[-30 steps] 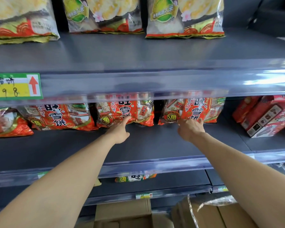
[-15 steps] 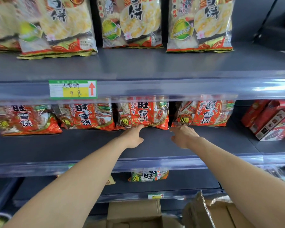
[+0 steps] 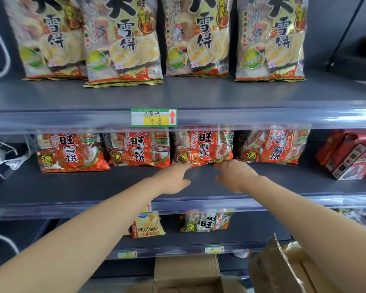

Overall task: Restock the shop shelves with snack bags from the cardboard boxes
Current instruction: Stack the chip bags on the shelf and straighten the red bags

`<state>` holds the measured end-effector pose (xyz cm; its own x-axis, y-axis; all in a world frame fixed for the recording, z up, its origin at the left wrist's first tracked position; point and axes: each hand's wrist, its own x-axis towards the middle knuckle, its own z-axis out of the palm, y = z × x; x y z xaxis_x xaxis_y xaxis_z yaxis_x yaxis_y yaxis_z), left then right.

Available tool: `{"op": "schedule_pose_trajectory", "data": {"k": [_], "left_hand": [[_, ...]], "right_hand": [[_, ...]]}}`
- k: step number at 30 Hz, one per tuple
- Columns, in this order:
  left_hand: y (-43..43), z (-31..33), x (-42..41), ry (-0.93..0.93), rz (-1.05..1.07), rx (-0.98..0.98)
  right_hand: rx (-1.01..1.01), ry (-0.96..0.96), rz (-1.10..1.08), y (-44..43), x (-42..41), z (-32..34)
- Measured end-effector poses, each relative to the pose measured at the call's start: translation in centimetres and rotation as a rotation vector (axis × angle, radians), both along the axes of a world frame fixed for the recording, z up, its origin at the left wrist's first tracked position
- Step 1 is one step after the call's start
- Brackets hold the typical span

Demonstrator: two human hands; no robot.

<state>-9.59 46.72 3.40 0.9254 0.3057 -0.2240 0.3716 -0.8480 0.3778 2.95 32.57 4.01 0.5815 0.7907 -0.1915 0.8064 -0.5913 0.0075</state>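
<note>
On the middle shelf [image 3: 72, 187], left hand [image 3: 173, 178] and right hand [image 3: 235, 174] touch the near edge of the third red snack bag [image 3: 203, 146] from left, fingers outstretched, gripping nothing.

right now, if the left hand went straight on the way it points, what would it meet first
The third red bag from the left on the middle shelf: the left hand points up and right at its bottom seam, fingertips seemingly at or just short of it. Depth is unclear.
</note>
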Motion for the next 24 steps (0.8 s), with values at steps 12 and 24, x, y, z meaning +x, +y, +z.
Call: {"op": "schedule_pose_trajectory", "data": {"k": [12,24], "left_hand": [[-0.7,12.0,-10.7,-0.204,0.009,0.293],[10.8,21.2,-15.6,-0.418,0.377,0.367]], "right_hand": [[0.427,-0.189,0.336,2.1,-11.1,12.2],[0.527,-0.138,0.424,15.6,-12.1,20.8]]}}
